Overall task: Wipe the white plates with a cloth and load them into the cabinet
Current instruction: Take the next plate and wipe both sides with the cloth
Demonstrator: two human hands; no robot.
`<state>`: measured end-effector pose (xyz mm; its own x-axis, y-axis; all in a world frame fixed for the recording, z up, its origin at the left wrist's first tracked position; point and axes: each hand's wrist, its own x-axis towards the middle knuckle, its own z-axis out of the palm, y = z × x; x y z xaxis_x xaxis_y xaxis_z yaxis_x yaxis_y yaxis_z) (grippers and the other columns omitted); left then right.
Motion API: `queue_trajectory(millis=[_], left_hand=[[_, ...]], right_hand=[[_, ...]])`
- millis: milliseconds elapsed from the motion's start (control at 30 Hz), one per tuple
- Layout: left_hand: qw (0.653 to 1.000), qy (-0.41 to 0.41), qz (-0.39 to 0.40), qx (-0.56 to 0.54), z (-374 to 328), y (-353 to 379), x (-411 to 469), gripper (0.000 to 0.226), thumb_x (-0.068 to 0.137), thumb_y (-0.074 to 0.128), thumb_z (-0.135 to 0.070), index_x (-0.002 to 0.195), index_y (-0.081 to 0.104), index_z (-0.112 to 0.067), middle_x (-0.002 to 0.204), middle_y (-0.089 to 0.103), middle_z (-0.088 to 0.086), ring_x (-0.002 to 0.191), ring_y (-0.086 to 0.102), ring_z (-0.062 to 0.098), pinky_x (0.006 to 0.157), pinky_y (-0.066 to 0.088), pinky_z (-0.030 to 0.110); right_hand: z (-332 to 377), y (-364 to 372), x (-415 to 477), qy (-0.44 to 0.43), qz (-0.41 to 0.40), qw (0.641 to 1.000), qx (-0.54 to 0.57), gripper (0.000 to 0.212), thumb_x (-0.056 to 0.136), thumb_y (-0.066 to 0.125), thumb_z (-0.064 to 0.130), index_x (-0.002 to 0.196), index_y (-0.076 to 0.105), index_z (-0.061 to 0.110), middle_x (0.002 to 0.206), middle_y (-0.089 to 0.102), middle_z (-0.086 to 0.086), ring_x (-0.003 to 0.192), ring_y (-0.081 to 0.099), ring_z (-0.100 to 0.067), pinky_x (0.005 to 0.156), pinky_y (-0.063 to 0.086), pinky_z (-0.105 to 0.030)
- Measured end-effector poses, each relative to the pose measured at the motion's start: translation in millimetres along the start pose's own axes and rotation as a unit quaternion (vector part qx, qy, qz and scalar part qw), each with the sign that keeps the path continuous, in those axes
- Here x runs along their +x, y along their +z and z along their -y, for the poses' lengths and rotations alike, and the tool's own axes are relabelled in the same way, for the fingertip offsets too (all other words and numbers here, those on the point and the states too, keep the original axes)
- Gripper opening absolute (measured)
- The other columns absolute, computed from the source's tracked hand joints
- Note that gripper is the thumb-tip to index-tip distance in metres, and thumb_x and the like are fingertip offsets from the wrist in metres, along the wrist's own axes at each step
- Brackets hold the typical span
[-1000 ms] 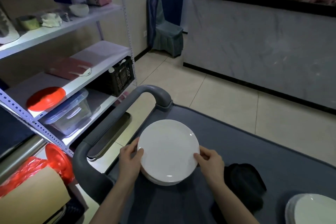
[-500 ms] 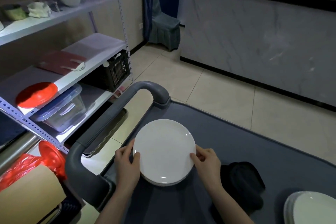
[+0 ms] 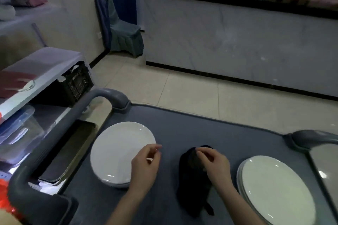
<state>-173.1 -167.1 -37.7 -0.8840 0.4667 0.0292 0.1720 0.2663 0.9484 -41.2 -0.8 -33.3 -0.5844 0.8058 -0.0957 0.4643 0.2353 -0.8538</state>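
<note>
Right hand over black cloth, fingers curled, pinch unclear, likely fetching it for wiping; left hand loose, empty, over plate stack rim

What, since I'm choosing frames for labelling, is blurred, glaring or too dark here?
Head view: the shelf at left is motion-smeared; the left hand and right hand are slightly soft; small glare spots sit on the left plates and right plates; the cloth is too dark to show folds; the wide lens bows the cart rim.
</note>
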Motion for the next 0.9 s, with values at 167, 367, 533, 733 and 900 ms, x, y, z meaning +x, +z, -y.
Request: queue_trajectory(millis=[167, 367, 533, 733, 900], left_hand=[[0.987, -0.015, 0.157, -0.029, -28.5, 74.3, -21.9, 0.026, 0.09, 0.063, -0.007, 0.091, 0.068, -0.033, 0.08, 0.071, -0.007, 0.078, 0.068, 0.01, 0.075, 0.056, 0.027], [0.973, -0.025, 0.226, -0.026, -47.3, 156.1, -56.0, 0.019, 0.09, 0.066, -0.016, 0.094, 0.067, -0.034, 0.08, 0.07, -0.007, 0.078, 0.067, 0.011, 0.072, 0.055, 0.024], [0.971, -0.032, 0.238, 0.01, -55.1, 209.0, -80.1, 0.024, 0.084, 0.071, -0.012, 0.096, 0.064, -0.031, 0.094, 0.067, -0.008, 0.082, 0.064, -0.002, 0.074, 0.049, 0.011], [0.971, -0.052, 0.211, 0.102, -54.7, 243.5, -92.9, 0.036, 0.083, 0.071, -0.01, 0.116, 0.061, -0.02, 0.106, 0.051, -0.001, 0.085, 0.061, 0.011, 0.079, 0.044, 0.021], [0.972, -0.068, 0.175, 0.141, -53.5, 253.9, -98.9, 0.037, 0.081, 0.07, -0.003, 0.116, 0.064, -0.015, 0.104, 0.051, 0.003, 0.077, 0.058, 0.009, 0.074, 0.041, 0.019]], right_hand=[[-39.7, -75.5, -17.6, 0.04, -0.091, 0.995, -0.004, 0.011, 0.089, 0.069, 0.018, 0.092, 0.076, 0.026, 0.09, 0.073, 0.011, 0.082, 0.064, 0.002, 0.072, 0.046, -0.014], [-96.4, -160.9, -34.9, 0.105, -0.157, 0.98, -0.059, 0.016, 0.087, 0.072, 0.021, 0.102, 0.073, 0.024, 0.093, 0.069, 0.006, 0.08, 0.061, -0.007, 0.072, 0.04, -0.024], [-136.7, -208.7, -41.6, 0.139, -0.15, 0.971, -0.12, 0.033, 0.085, 0.074, 0.024, 0.117, 0.068, 0.021, 0.106, 0.057, -0.003, 0.083, 0.058, -0.016, 0.073, 0.039, -0.026], [-162.1, -234.0, -43.1, 0.157, -0.129, 0.973, -0.113, 0.053, 0.081, 0.076, 0.015, 0.131, 0.059, 0.017, 0.109, 0.045, -0.003, 0.089, 0.055, -0.019, 0.079, 0.04, -0.023], [-174.4, -244.8, -39.2, 0.17, -0.087, 0.976, -0.102, 0.058, 0.079, 0.077, 0.013, 0.132, 0.055, 0.015, 0.11, 0.05, -0.008, 0.083, 0.05, -0.016, 0.073, 0.037, -0.023]])
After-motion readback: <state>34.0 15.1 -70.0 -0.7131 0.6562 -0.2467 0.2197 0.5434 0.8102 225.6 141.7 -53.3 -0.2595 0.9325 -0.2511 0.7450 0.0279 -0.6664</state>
